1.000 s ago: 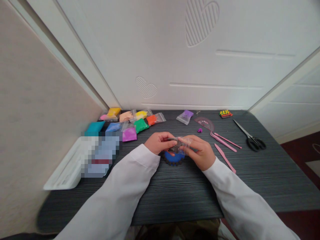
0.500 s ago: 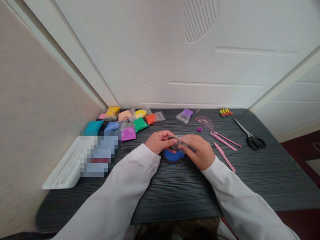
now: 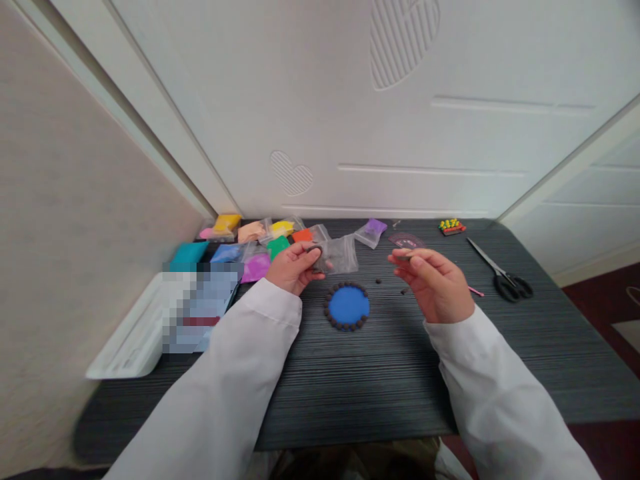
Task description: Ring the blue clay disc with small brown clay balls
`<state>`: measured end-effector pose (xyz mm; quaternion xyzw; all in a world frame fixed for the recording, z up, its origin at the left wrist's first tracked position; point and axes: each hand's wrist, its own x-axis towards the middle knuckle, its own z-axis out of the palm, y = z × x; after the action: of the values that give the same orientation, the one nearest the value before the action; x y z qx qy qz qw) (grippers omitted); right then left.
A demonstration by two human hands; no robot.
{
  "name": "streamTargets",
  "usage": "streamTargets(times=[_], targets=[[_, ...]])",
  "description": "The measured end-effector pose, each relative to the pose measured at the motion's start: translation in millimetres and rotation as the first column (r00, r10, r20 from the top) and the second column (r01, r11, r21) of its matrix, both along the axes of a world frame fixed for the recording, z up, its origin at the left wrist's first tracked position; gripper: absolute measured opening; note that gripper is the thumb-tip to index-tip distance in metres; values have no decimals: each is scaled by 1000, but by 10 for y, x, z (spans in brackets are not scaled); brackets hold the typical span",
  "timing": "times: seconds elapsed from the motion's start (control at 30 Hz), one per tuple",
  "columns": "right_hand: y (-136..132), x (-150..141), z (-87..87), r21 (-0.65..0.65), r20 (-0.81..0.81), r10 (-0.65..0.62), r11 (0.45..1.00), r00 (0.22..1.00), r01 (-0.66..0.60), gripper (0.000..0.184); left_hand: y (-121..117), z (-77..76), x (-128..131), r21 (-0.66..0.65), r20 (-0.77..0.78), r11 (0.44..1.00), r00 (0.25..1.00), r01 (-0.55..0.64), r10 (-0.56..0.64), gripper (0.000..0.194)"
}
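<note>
My left hand is closed on a clear zip bag with dark brown clay in it, its open end pointing right. Raised to the right, my right hand pinches a small piece of dark clay between thumb and fingers. Between and below the hands, a blue clay disc lies on the table, ringed by small dark balls with a gap at its right side. Two loose dark bits, one of them a crumb, lie right of the disc.
Several bags of coloured clay, such as a green one, sit at the back left beside a white tray. At the back are a purple clay bag and a protractor. Black scissors lie at the right.
The hands have moved apart: the left went up and left with the bag, the right moved right with a piece of dark clay. The blue disc is now uncovered.
</note>
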<state>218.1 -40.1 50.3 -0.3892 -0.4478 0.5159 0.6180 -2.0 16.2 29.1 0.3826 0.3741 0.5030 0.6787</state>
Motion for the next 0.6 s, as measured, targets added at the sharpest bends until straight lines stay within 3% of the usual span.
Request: streamTargets(times=[0.1, 0.2, 0.33, 0.47, 0.6], targets=[[38, 52, 15, -99, -144, -15, 995, 989, 1, 8, 74, -67, -62, -14, 3, 997, 997, -82, 82, 25], [51, 36, -7, -157, -103, 48, 986, 994, -64, 12, 114, -172, -59, -17, -28, 992, 992, -121, 121, 25], [46, -5, -51, -207, -63, 137, 967, 989, -147, 22, 149, -323, -25, 176, -282, 980, 949, -90, 137, 29], [52, -23, -77, -203, -88, 167, 962, 982, -182, 26, 152, -401, 6, 363, -544, 932, 811, -3, 214, 28], [63, -47, -101, -209, -100, 143, 965, 985, -161, 21, 126, -386, 29, 520, -783, 834, 492, 185, 380, 26]])
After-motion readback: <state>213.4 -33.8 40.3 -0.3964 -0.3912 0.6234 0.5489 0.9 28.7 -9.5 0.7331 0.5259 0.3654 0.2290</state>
